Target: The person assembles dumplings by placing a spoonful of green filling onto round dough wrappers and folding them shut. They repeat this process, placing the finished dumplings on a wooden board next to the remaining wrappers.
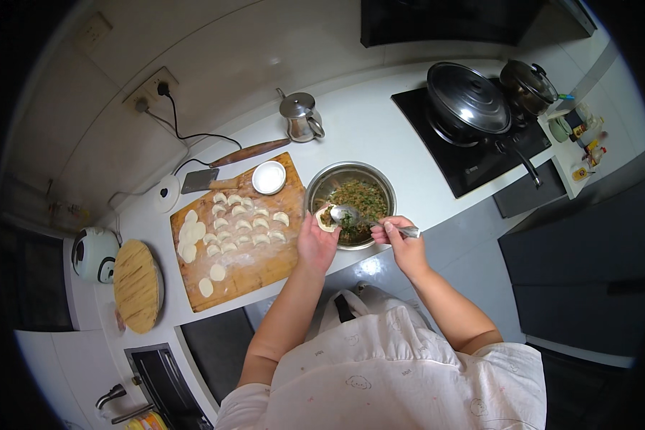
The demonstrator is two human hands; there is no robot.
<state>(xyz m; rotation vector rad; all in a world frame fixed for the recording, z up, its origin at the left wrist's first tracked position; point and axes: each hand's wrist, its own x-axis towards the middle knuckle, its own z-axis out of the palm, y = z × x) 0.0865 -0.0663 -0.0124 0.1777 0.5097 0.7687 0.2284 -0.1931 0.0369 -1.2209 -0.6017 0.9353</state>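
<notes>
My left hand [317, 242] cups a round dumpling wrapper [327, 219] with some filling on it, close to the near left rim of a steel bowl [390, 188]. In my right hand [401, 246] is a metal spoon [345, 212], its bowl touching or just over the wrapper. Chopped green and brown filling [362, 197] fills the lower part of the bowl. Left of it lies a floured wooden board [258, 269] with several folded dumplings [242, 224], flat wrappers [192, 233] and a white bowl [269, 178] of white powder.
A cleaver [199, 180] and a wooden rolling pin [251, 152] lie along the board's far edge. Behind stands a steel pot [302, 118]. At right, a lidded pan [469, 97] sits on a black cooktop [473, 168]. A round woven lid [137, 287] and a sink [166, 383] are at left.
</notes>
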